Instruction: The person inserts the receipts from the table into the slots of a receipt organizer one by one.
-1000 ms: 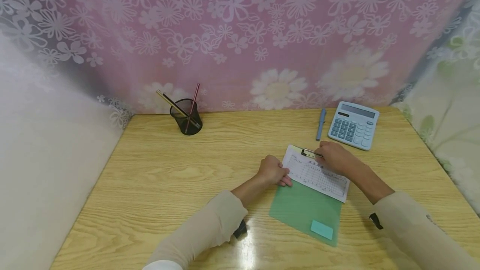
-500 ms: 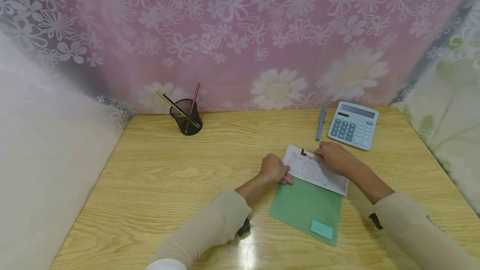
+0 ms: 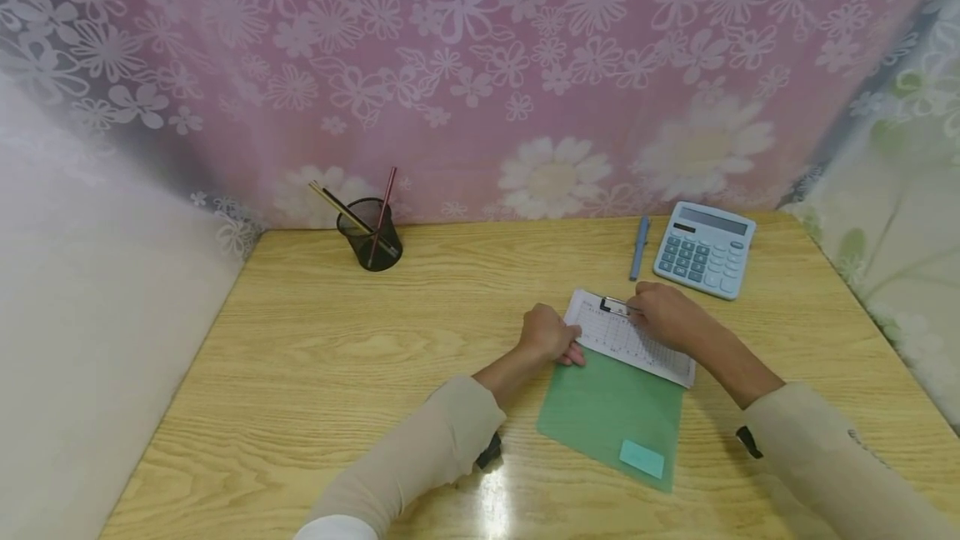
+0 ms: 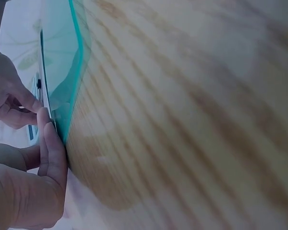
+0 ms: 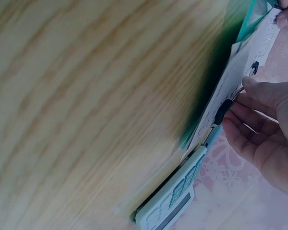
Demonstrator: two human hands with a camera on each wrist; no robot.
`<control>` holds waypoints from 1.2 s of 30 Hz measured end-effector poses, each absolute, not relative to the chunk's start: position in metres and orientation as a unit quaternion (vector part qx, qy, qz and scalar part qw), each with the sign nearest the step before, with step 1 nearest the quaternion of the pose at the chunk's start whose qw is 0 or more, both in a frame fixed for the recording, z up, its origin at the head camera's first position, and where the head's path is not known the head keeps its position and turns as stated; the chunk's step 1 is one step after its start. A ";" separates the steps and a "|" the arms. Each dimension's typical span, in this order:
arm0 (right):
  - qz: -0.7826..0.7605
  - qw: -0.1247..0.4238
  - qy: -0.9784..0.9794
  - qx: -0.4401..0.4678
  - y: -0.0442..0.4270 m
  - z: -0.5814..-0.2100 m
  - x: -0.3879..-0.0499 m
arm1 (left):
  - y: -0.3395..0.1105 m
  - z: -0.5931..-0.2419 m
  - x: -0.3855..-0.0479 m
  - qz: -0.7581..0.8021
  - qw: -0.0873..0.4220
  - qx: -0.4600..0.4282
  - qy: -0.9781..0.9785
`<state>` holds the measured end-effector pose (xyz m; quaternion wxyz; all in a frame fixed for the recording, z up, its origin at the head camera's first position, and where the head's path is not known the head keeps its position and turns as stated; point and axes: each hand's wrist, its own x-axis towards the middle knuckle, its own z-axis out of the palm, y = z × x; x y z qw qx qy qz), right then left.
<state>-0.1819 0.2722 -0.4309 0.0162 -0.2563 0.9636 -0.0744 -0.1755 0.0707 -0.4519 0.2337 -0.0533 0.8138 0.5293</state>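
Observation:
A translucent green clipboard point(image 3: 600, 407) lies slanted on the desk, with a printed form point(image 3: 633, 348) over its upper half. My left hand point(image 3: 546, 333) pinches the form at the board's left edge, thumb on top and fingers lower down. At the top edge, my right hand point(image 3: 666, 317) grips the clipboard's metal clip point(image 3: 615, 305), its thumb on the lever in the right wrist view, where the clip's black end point(image 5: 223, 112) also shows. Part of the form's right side is hidden behind the right hand.
A turquoise sticky note point(image 3: 642, 458) is on the board's lower right corner. Beyond the right hand lie a blue pen point(image 3: 639, 248) and a light blue calculator point(image 3: 705, 250). A black mesh pencil cup point(image 3: 370, 236) stands at the back left, before a flowered curtain point(image 3: 480, 90).
The form has slid up the board toward the clip; its lower edge sits higher and the yellow strip under the clip is covered. My left hand has moved slightly up; the right stays at the clip.

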 end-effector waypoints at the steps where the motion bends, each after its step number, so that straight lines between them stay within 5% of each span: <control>1: -0.073 0.015 0.964 -0.257 0.272 -0.431 -0.182 | 0.071 -0.452 -0.176 0.529 0.234 -0.051 0.814; 21: -0.075 0.020 0.968 -0.237 0.273 -0.431 -0.180 | 0.063 -0.442 -0.173 0.483 0.252 -0.006 0.839; 36: -0.075 0.035 0.965 -0.248 0.246 -0.431 -0.202 | 0.015 -0.443 -0.171 0.525 0.279 0.036 0.803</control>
